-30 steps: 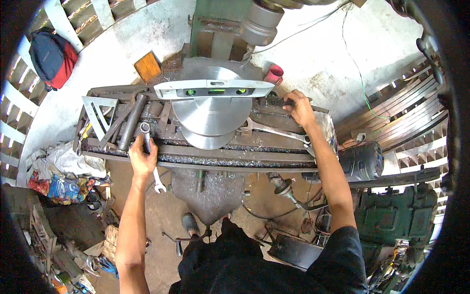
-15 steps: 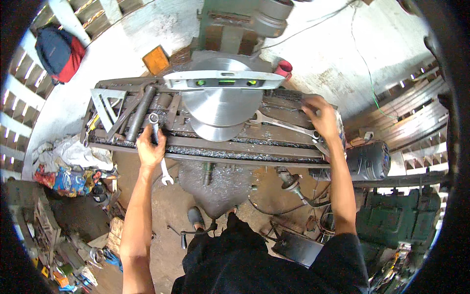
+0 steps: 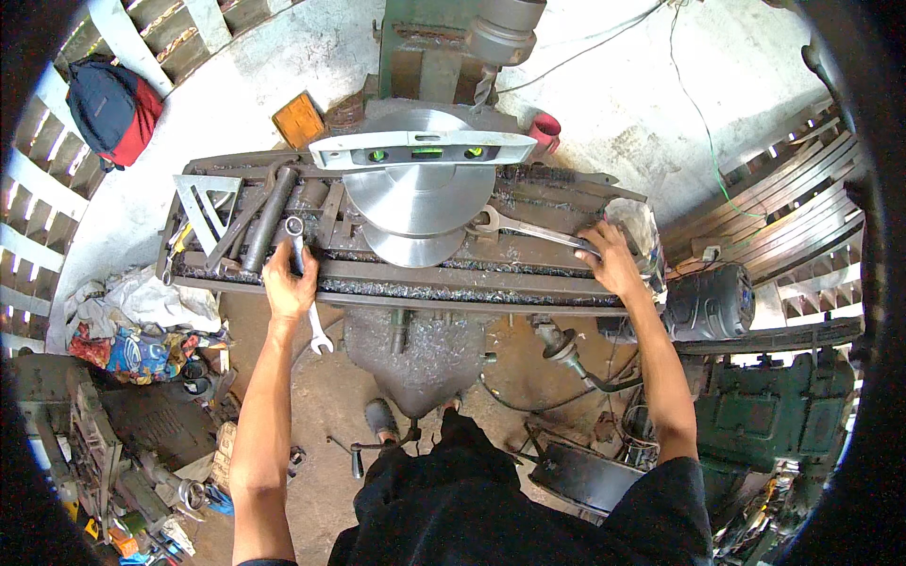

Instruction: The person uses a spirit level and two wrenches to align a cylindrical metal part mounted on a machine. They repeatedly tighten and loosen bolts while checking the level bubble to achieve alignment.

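My left hand is closed around a silver combination wrench; its ring end shows above my fingers and its open jaw hangs below the front edge of the machine table. Toward the right of that table, my right hand has its fingers closed on the near-right end of a second wrench, which lies on the slotted top. Its jaw end is beside a stack of shiny metal discs. A spirit level rests across the discs.
A triangular square and a dark metal bar lie at the table's left. Metal shavings fill the slots. Beyond the discs is a drill bit below a machine head. A red mug stands behind; a crank handle sticks out below.
My right hand has come down and slightly left from above the table's right side onto the lying wrench's end. My left hand keeps its wrench in nearly the same place.
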Tool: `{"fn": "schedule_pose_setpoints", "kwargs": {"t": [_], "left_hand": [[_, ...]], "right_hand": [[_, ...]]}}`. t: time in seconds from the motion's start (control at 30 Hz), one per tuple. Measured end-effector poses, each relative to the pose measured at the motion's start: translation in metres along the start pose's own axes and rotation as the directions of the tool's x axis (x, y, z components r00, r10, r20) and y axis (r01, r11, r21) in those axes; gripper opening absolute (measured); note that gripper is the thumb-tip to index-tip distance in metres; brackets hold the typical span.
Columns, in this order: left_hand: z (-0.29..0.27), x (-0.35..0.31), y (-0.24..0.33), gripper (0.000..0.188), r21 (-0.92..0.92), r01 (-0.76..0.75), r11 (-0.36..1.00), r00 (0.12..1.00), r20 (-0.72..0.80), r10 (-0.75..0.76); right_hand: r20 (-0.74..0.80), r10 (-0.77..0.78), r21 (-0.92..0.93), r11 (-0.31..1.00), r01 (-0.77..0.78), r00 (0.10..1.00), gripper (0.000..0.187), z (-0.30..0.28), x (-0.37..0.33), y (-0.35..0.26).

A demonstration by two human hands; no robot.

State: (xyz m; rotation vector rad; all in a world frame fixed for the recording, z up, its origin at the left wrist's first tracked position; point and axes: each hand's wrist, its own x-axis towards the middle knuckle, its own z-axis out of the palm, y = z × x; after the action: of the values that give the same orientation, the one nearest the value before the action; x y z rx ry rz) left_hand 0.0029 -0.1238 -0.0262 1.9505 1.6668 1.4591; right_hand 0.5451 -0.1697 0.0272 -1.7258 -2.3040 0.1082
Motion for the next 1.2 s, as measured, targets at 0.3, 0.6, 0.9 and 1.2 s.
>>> {"fn": "schedule_pose_setpoints", "kwargs": {"t": [0.3, 0.6, 0.9, 1.2], "left_hand": [[-0.003, -0.002, 0.002, 0.012, 0.033, 0.103, 0.994, 0.993, 0.046, -0.105], [-0.001, -0.001, 0.000, 0.012, 0.041, 0.129, 0.991, 0.990, 0.059, -0.131], [-0.002, 0.000, 0.001, 0.013, 0.036, 0.117, 0.992, 0.990, 0.074, -0.120], [-0.001, 0.000, 0.001, 0.014, 0.045, 0.078, 0.996, 0.996, 0.045, -0.080]], "right_hand": [[0.025, 0.025, 0.111, 0.993, -0.027, 0.999, 0.028, -0.026, 0.017, -0.006], [0.237, -0.050, 0.268, 0.963, -0.016, 0.970, 0.039, -0.034, 0.026, 0.008], [0.189, -0.153, 0.404, 0.913, 0.065, 0.970, 0.040, -0.020, 0.045, 0.026], [0.176, -0.158, 0.361, 0.928, 0.086, 0.971, 0.042, -0.025, 0.047, 0.034]]}}
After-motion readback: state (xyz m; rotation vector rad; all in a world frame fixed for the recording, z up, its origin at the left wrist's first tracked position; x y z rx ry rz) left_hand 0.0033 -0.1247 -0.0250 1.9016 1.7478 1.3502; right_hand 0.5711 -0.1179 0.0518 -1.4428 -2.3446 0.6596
